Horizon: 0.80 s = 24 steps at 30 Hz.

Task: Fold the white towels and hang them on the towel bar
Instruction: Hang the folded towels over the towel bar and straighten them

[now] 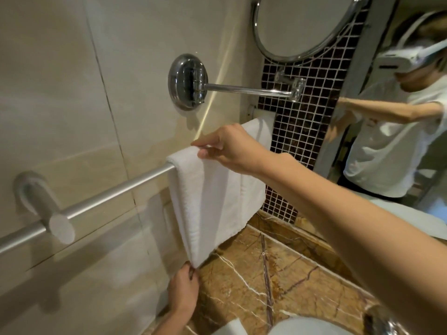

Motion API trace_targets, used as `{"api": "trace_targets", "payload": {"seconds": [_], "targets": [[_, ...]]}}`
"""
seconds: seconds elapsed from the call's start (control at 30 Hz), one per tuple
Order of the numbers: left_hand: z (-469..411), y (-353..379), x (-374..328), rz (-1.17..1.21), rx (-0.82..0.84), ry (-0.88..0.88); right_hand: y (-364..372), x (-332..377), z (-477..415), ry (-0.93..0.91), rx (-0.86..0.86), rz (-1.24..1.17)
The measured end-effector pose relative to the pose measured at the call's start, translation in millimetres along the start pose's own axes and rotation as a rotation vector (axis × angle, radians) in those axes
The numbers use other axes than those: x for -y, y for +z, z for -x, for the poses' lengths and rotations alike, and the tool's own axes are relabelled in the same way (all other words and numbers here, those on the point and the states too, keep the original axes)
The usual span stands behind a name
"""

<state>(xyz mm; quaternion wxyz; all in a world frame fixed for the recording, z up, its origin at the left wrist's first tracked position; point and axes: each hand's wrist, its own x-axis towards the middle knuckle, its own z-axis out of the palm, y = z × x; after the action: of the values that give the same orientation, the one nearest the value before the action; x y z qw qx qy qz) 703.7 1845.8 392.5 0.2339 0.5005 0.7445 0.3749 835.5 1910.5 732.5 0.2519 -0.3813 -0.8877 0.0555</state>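
Observation:
A folded white towel [212, 197] hangs over the silver towel bar [108, 192] near its right end, draped down toward the counter. My right hand [229, 146] pinches the towel's top fold where it crosses the bar. My left hand [183, 288] pinches the towel's bottom corner from below. Behind it, a second white towel [262, 131] hangs further right on the bar, mostly hidden by my right hand and the front towel.
A chrome swing-arm mirror mount [188, 82] and round mirror [302, 25] stick out from the wall above the bar. A brown marble counter [278, 269] with a white basin [307, 327] lies below. The wall mirror [399, 117] at right reflects a person.

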Motion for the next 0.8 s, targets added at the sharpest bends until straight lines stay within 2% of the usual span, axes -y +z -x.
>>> {"api": "trace_targets", "payload": {"seconds": [0.8], "targets": [[-12.3, 9.9, -11.9, 0.025, 0.029, 0.01, -4.8, -13.6, 1.7, 0.025, -0.01, -0.047]]}}
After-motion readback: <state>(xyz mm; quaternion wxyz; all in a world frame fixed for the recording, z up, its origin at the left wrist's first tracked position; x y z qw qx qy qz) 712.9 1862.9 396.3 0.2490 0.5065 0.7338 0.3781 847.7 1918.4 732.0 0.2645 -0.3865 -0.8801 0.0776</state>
